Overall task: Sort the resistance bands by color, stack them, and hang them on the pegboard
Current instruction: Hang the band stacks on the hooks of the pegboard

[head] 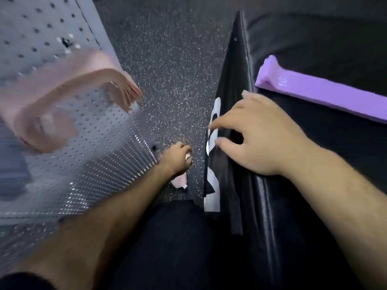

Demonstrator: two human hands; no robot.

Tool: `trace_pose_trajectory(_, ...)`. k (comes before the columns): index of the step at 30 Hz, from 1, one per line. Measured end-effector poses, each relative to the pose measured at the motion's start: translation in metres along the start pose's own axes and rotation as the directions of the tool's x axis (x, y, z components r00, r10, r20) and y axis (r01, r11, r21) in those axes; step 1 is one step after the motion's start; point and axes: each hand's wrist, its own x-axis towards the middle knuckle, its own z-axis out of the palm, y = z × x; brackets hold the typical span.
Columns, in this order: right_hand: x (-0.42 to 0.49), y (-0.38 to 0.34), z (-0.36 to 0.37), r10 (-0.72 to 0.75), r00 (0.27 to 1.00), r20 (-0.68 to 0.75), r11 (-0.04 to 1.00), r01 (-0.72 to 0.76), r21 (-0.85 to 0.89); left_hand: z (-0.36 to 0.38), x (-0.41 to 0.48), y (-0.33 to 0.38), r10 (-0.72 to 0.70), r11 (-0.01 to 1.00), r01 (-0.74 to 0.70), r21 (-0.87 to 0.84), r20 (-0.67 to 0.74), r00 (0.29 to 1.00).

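**Loose pink band low, slip/snag risk**

Left grip [178, 161] was clenched round a loose pink band [179, 181] low centre, near the floor [171, 70]. Right grip [257, 139] was released, resting on the draped surface [314, 38] edge. Pink stack [121, 84] hung on the pegboard [31, 28] upper left; purple stack [324, 95] lay right. My read: thin hold could slip. The floor lane between looked narrow, so the band could snag.

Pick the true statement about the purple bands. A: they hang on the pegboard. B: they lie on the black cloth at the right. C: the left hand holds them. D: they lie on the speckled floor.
B: the purple bands lie flat on the black cloth, while the left hand grips a pink band.
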Motion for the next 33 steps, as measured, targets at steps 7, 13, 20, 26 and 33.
trace_pose_trajectory(7,0.004,-0.002,0.005,0.024,0.997,0.076,1.000,-0.025,0.013,0.109,0.038,-0.057,-0.111,0.972,0.030,0.235,0.340,0.934)
trace_pose_trajectory(13,0.003,-0.003,0.010,0.096,0.992,0.077,0.992,-0.101,0.076,0.148,0.053,-0.064,-0.145,0.937,-0.035,0.347,0.481,0.865)
trace_pose_trajectory(20,0.010,-0.006,0.001,0.088,0.989,0.118,0.996,-0.091,0.024,0.140,0.035,-0.050,-0.197,0.960,0.244,-0.138,0.287,0.938)
trace_pose_trajectory(26,0.008,-0.002,-0.002,0.060,0.994,0.088,0.998,-0.059,-0.008,0.030,-0.007,-0.001,-0.140,0.768,0.183,-0.614,0.118,0.983)
trace_pose_trajectory(33,-0.014,-0.021,-0.009,0.096,0.995,0.017,0.980,-0.098,0.174,-0.136,-0.105,0.083,-0.068,0.573,-0.071,-0.817,-0.134,0.989)
